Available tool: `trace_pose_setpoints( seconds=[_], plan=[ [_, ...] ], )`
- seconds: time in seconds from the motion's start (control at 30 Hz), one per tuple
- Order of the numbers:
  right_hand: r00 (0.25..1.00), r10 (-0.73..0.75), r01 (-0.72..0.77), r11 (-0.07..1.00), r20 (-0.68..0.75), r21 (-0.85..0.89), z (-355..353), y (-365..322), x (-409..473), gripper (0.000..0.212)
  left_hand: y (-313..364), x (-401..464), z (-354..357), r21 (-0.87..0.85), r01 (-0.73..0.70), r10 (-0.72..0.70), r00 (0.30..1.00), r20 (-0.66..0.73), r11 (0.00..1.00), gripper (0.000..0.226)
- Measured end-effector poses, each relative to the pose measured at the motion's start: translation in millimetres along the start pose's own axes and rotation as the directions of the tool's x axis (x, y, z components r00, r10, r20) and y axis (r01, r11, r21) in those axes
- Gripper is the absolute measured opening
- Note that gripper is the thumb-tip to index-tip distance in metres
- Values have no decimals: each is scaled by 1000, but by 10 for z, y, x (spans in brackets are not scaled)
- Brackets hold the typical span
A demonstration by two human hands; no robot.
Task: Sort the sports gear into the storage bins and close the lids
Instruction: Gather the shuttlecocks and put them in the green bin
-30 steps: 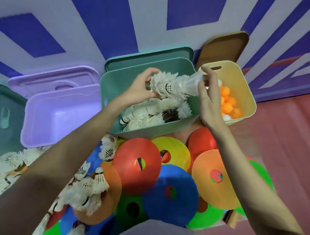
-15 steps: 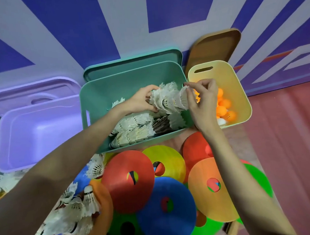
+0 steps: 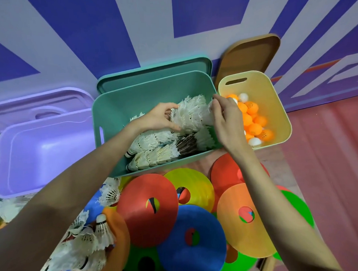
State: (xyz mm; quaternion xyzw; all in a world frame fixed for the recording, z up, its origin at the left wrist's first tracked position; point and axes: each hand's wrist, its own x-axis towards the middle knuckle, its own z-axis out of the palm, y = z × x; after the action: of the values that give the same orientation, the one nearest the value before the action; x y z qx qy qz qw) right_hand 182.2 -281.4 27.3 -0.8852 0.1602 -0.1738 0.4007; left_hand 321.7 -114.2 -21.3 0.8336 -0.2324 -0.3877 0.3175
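Note:
A nested stack of white shuttlecocks (image 3: 190, 114) lies sideways inside the green bin (image 3: 130, 100), over other stacks (image 3: 154, 147) on the bin's floor. My left hand (image 3: 162, 117) grips the stack's left end and my right hand (image 3: 224, 116) pinches its right end at the bin's right wall. The yellow bin (image 3: 271, 101) to the right holds orange and white table tennis balls (image 3: 254, 119). Loose shuttlecocks (image 3: 90, 237) lie at the lower left. Flat coloured disc cones (image 3: 148, 209) cover the floor in front of the bins.
An open purple bin (image 3: 40, 151) stands left of the green one, its purple lid (image 3: 39, 105) leaning behind it. A green lid (image 3: 154, 72) and a brown lid (image 3: 250, 50) lean against the striped wall. Red floor (image 3: 330, 158) extends to the right.
Both hands have lowered the stack of shuttlecocks from above the green bin's rim down into the bin, onto the stacks lying there. The camera has moved closer.

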Motion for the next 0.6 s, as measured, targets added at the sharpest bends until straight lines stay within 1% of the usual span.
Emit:
trace_pose_setpoints(
  seconds=[0.07, 0.13, 0.2, 0.23, 0.27, 0.3, 0.33, 0.4, 0.47, 0.53, 0.6],
  plan=[
    [998, 4, -6, 1000, 64, 28, 17, -14, -2, 32, -9, -25, 2, 44, 29, -28, 999, -26, 999, 74],
    [989, 32, -41, 997, 144, 61, 43, -34, -17, 37, -31, -67, 1, 133, 27, -17, 997, -74, 991, 75],
    [974, 51, -57, 998, 221, 21, 73, -33, -30, 52, -45, -134, -3, 233, 27, -1, 994, -110, 972, 74],
    [967, 58, -59, 998, 248, -4, 81, -28, -32, 59, -46, -164, -8, 256, 29, 1, 993, -115, 966, 74],
    [965, 52, -49, 999, 255, -17, 89, -22, -29, 62, -43, -195, -18, 270, 23, 8, 993, -114, 963, 74],
    [969, 30, -28, 1000, 243, -12, 99, -16, -20, 58, -35, -226, -33, 277, 20, 12, 994, -111, 961, 73],
    [975, 9, -10, 1000, 222, 4, 112, -9, -8, 50, -22, -262, -48, 284, 14, 17, 994, -107, 959, 71],
    [981, 11, -17, 999, 195, 32, 151, -2, 27, 39, -10, -322, -84, 300, 7, 27, 994, -108, 954, 69],
    [980, 38, -43, 999, 198, 21, 195, 10, 46, 43, -26, -358, -112, 330, -6, 43, 994, -103, 944, 68],
    [980, 57, -52, 998, 192, -31, 226, 24, 52, 47, -28, -394, -125, 364, -22, 54, 996, -77, 931, 70],
    [977, 64, -38, 991, 202, -129, 259, 66, 73, 42, -19, -408, -124, 383, -29, 53, 997, -51, 923, 71]
  ],
)
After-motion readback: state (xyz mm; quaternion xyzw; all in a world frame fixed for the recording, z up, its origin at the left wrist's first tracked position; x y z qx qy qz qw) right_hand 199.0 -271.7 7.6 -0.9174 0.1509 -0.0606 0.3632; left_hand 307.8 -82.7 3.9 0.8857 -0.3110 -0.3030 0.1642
